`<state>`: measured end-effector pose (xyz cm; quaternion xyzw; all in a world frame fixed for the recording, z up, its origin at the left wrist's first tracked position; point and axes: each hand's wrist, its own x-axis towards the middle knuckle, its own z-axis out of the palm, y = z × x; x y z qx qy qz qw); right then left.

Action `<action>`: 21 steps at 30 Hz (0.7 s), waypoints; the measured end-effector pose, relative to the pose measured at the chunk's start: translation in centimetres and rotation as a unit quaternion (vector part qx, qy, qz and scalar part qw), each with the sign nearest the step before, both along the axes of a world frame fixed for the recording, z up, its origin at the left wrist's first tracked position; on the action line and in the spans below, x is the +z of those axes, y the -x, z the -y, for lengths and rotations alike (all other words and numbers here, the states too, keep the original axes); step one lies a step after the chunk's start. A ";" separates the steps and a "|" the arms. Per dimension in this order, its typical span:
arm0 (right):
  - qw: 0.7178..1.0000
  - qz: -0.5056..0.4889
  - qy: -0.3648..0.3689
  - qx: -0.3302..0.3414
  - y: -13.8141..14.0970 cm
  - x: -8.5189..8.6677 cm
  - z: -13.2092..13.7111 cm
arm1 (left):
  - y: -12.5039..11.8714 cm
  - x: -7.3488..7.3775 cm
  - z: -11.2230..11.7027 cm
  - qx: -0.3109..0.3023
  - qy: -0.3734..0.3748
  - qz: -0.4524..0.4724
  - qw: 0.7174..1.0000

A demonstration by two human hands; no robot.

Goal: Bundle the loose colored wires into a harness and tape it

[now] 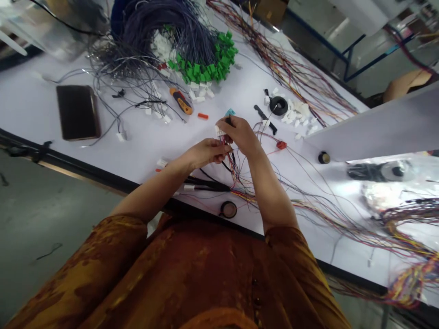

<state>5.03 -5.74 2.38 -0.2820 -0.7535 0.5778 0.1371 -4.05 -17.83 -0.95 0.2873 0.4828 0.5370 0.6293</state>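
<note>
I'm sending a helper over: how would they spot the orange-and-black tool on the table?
On the white work table, find the big bundle of dark blue wires with green plastic connectors. Just below lies an orange-and-black handled tool, slanted, the only tool with that colouring; the small orange tube beside it is much shorter.

**Smooth plastics, matt tabletop, sheeny cloth**

The white plastic connector [219, 131] looks smooth and matt; the thin plastic-sheathed wires [236, 169] shine faintly; the green plastic connectors [206, 71] carry a soft sheen; the screwdriver handle [181, 101] is glossy orange and black plastic; the tabletop [144, 151] is smooth and matt; the mottled orange-brown cloth sleeve [103, 269] gleams slightly.
</note>
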 end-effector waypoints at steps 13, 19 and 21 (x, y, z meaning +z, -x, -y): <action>0.997 -0.021 -0.014 -0.074 0.4 -1.3 1.0 | -0.1 -1.7 0.6 0.067 -0.033 -0.072 0.995; 0.996 -0.019 -0.076 -0.049 0.5 -0.2 1.8 | -0.2 -1.4 0.5 0.091 -0.034 -0.022 0.995; 0.994 -0.016 -0.090 -0.059 0.6 -0.3 2.0 | -0.6 -1.3 0.5 0.106 -0.040 -0.107 0.988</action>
